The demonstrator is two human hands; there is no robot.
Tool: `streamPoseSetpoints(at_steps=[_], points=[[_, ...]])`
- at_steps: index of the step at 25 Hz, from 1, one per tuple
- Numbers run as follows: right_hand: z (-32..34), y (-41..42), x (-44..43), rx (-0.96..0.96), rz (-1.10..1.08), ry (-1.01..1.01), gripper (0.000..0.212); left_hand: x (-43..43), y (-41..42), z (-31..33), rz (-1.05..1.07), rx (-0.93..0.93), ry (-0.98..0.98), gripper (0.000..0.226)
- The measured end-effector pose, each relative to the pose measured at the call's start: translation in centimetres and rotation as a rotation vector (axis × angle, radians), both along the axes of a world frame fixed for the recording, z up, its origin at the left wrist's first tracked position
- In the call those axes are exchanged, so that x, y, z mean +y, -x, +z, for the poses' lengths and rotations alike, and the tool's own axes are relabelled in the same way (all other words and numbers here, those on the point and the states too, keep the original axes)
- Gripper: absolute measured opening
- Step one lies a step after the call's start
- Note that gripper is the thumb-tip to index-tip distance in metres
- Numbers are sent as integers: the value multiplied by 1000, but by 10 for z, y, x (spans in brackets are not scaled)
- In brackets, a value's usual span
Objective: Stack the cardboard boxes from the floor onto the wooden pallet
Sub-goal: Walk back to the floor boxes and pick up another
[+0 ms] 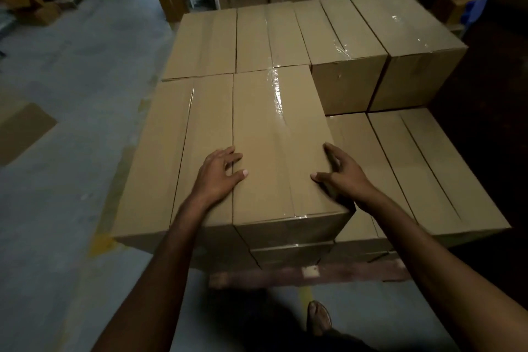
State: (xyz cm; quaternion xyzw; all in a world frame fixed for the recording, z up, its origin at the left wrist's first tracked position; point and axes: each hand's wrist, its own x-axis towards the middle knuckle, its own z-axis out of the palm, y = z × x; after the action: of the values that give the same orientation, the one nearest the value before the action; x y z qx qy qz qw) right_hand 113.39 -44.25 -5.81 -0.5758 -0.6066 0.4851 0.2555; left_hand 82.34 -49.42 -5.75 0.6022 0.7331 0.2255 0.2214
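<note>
We have the top box [274, 146] seated in the upper layer, not yet lifted; our right hand [343, 174] grips its right edge; our left hand [220, 174] curls at the seam with the neighbour box [183, 137], perhaps wedged in, we cannot tell; that tight neighbour hinders.

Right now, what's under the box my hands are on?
Under the top box, a lower box shows only its front face, sitting on a wooden pallet. Its top and anything behind it are covered.
</note>
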Motion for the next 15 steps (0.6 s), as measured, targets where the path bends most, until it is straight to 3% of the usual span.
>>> streamPoseSetpoints(at_steps=[3, 7, 10, 15], points=[[-1, 3, -16, -201, 22, -84, 87, -15, 5, 3, -77, -23, 4, 62], [-3, 13, -40, -468, 126, -184, 95, -34, 10, 13, -272, -27, 147, 90], [-4, 15, -42, -416, -30, -126, 86, -44, 18, 11, -458, 111, 217, 107], [-6, 13, -44, -345, -111, -140, 76, -43, 23, 10, -526, 130, 191, 106]])
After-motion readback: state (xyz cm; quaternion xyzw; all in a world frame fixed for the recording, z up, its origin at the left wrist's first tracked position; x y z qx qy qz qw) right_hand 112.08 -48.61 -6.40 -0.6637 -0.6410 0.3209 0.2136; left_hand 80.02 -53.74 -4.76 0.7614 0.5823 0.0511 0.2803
